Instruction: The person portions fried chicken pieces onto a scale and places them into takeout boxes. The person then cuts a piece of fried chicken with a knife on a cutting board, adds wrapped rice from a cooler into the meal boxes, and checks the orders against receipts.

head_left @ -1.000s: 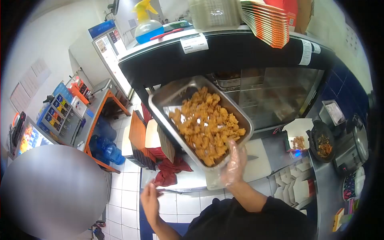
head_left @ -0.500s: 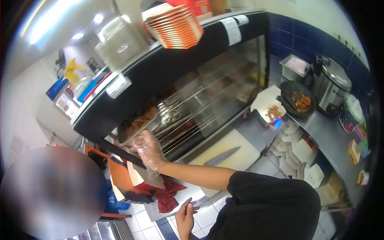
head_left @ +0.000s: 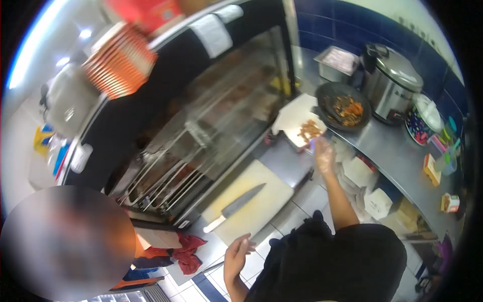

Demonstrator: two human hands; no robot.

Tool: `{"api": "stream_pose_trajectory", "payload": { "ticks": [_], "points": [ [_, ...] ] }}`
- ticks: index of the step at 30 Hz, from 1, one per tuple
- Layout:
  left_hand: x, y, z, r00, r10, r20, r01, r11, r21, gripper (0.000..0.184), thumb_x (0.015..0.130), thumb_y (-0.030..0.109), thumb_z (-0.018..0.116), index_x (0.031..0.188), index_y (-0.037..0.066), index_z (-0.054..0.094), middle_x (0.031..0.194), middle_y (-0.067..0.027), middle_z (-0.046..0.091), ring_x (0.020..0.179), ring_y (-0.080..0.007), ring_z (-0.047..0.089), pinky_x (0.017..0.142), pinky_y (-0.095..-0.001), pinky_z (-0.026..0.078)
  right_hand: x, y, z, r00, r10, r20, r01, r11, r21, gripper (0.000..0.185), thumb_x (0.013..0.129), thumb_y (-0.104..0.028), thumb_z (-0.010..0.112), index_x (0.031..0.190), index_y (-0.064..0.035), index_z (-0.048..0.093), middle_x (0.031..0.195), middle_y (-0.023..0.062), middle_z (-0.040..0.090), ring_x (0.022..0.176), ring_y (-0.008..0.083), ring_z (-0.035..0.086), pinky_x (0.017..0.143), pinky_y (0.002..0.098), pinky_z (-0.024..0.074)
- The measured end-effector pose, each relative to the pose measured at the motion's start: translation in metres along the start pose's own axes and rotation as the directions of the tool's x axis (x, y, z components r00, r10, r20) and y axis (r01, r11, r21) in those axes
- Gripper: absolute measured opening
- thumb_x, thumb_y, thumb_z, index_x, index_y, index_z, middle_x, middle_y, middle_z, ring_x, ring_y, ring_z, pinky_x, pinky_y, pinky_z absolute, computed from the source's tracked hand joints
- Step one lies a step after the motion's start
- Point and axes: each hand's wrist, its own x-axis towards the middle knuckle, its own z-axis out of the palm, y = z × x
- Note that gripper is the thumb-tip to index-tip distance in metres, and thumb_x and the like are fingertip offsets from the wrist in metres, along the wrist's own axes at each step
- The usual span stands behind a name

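Note:
My right hand (head_left: 324,155), in a clear plastic glove, is at the near right edge of an open white food box (head_left: 290,118). Small brown pieces of food (head_left: 309,130) lie in the box. Blur hides whether its fingers grip the edge. My left hand (head_left: 238,255) is bare and empty, its fingers loosely bent and apart, just below the cutting board (head_left: 269,194). On that board lies a knife (head_left: 242,200) with a white handle. Behind the box sits a dark pan (head_left: 328,92) with cooked food.
A glass display cabinet (head_left: 234,75) stands to the left, with stacked orange-edged boxes (head_left: 121,60) on top. A steel cooker (head_left: 392,83) and a metal tray (head_left: 337,63) are at the back right. A red cloth (head_left: 187,254) hangs by the counter's left end.
The metal tray of fried pieces went into the cabinet, and my right hand has let go of it and moved right to the box. The view has turned right.

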Motion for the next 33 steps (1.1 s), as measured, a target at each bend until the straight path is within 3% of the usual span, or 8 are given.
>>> {"api": "stream_pose_trajectory", "payload": {
  "ticks": [1, 4, 9, 13, 15, 21, 27, 33],
  "points": [
    [0.021, -0.006, 0.016, 1.000, 0.015, 0.005, -0.014, 1.000, -0.008, 0.037, 0.104, 0.027, 0.055, 0.125, -0.002, 0.064, 0.094, -0.0108, 0.073, 0.077, -0.0136, 0.063, 0.072, -0.0283, 0.051, 0.015, -0.044, -0.039, 0.993, -0.057, -0.098, 0.009, 0.900, -0.436, 0.034, 0.099, -0.034, 0.058, 0.095, -0.0016, 0.069, 0.088, 0.0187, 0.069, 0.082, 0.0311, 0.067, 0.079, 0.0428, 0.0512],
    [0.090, 0.015, 0.082, 0.998, 0.011, 0.054, -0.014, 0.999, 0.051, 0.035, 0.104, 0.027, 0.055, 0.120, -0.002, 0.067, 0.087, -0.0086, 0.071, 0.070, -0.0098, 0.060, 0.064, -0.0248, 0.049, 0.076, -0.030, -0.098, 0.994, -0.104, 0.029, 0.097, 0.742, -0.664, 0.032, 0.096, -0.030, 0.058, 0.097, -0.0010, 0.071, 0.099, 0.0226, 0.070, 0.095, 0.0374, 0.068, 0.085, 0.0444, 0.0519],
    [0.253, 0.021, 0.201, 0.999, 0.049, 0.015, -0.050, 0.994, 0.099, 0.044, 0.101, 0.036, 0.058, 0.118, -0.003, 0.067, 0.085, -0.0098, 0.068, 0.065, -0.0117, 0.060, 0.057, -0.0256, 0.048, 0.150, 0.019, -0.077, 0.922, 0.010, 0.386, 0.306, 0.591, -0.746, 0.030, 0.094, -0.028, 0.056, 0.091, -0.0024, 0.072, 0.097, 0.0223, 0.071, 0.092, 0.0411, 0.068, 0.083, 0.0492, 0.0534],
    [0.371, -0.004, 0.261, 0.949, 0.210, -0.234, -0.073, 0.871, 0.486, 0.076, 0.094, 0.059, 0.055, 0.120, -0.012, 0.064, 0.107, -0.0300, 0.069, 0.101, -0.0406, 0.068, 0.090, -0.0437, 0.053, 0.168, -0.001, -0.061, 0.739, 0.378, 0.558, 0.396, 0.428, -0.813, 0.033, 0.094, -0.026, 0.053, 0.099, -0.0018, 0.074, 0.104, 0.0220, 0.071, 0.100, 0.0382, 0.070, 0.090, 0.0461, 0.0548],
    [0.388, 0.009, 0.269, 0.975, 0.063, -0.212, 0.066, 0.833, 0.549, 0.080, 0.091, 0.062, 0.053, 0.117, -0.012, 0.064, 0.117, -0.0362, 0.063, 0.117, -0.0456, 0.061, 0.102, -0.0469, 0.046, 0.182, 0.039, -0.049, 0.708, 0.422, 0.566, 0.381, 0.447, -0.809, 0.033, 0.087, -0.027, 0.062, 0.103, 0.0000, 0.073, 0.109, 0.0251, 0.069, 0.106, 0.0397, 0.067, 0.094, 0.0465, 0.0519],
    [0.373, 0.018, 0.279, 0.967, 0.177, -0.184, 0.000, 0.720, 0.694, 0.041, 0.090, 0.030, 0.050, 0.100, -0.004, 0.071, 0.101, -0.0324, 0.068, 0.097, -0.0480, 0.067, 0.089, -0.0554, 0.052, 0.155, 0.065, -0.072, 0.835, 0.063, 0.547, 0.398, 0.617, -0.679, 0.022, 0.089, -0.019, 0.060, 0.096, 0.0003, 0.069, 0.093, 0.0274, 0.068, 0.092, 0.0453, 0.067, 0.080, 0.0516, 0.0536],
    [0.285, 0.028, 0.310, 0.933, 0.337, 0.128, -0.311, 0.574, 0.758, 0.034, 0.097, 0.025, 0.046, 0.091, -0.002, 0.067, 0.085, -0.0292, 0.068, 0.083, -0.0482, 0.067, 0.078, -0.0582, 0.053, 0.065, -0.009, -0.170, 0.951, 0.039, 0.306, 0.112, 0.880, -0.462, 0.021, 0.090, -0.016, 0.055, 0.090, 0.0039, 0.062, 0.083, 0.0293, 0.062, 0.077, 0.0442, 0.060, 0.070, 0.0504, 0.0483],
    [0.247, 0.040, 0.418, 0.844, 0.262, 0.467, -0.476, 0.768, 0.429, 0.062, 0.100, 0.052, 0.046, 0.133, -0.001, 0.052, 0.096, -0.0307, 0.067, 0.097, -0.0469, 0.066, 0.087, -0.0542, 0.051, 0.006, 0.018, -0.342, 0.983, 0.130, -0.132, -0.184, 0.627, -0.756, 0.031, 0.092, -0.018, 0.054, 0.105, 0.0100, 0.058, 0.091, 0.0226, 0.065, 0.081, 0.0379, 0.060, 0.076, 0.0471, 0.0490]
  ]
}}
